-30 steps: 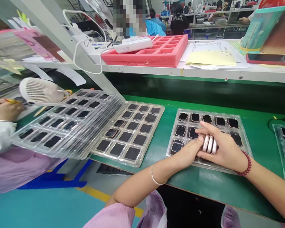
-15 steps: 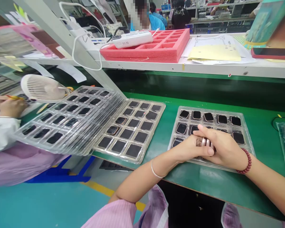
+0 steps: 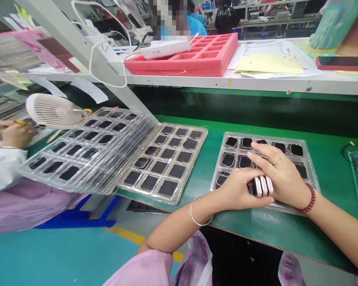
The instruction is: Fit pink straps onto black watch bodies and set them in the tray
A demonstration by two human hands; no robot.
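Above the clear compartmented tray (image 3: 311, 161), the left hand (image 3: 237, 190) clamps the smartwatch bodies (image 3: 263, 186); the right hand (image 3: 288, 180) meets it, grip unclear. Steadying the row seems underway; shifting it calls for even pressure.

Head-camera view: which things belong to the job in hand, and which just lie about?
Likely the job's:
watch-like devices between left hand and right hand
clear compartment tray beneath

Probably just lying about:
white fan
red foam tray
yellow paper

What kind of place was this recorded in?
Probably an electronics factory: stacked clear trays of dark-screened pieces, a green workbench, and a co-worker's hands busy alongside.
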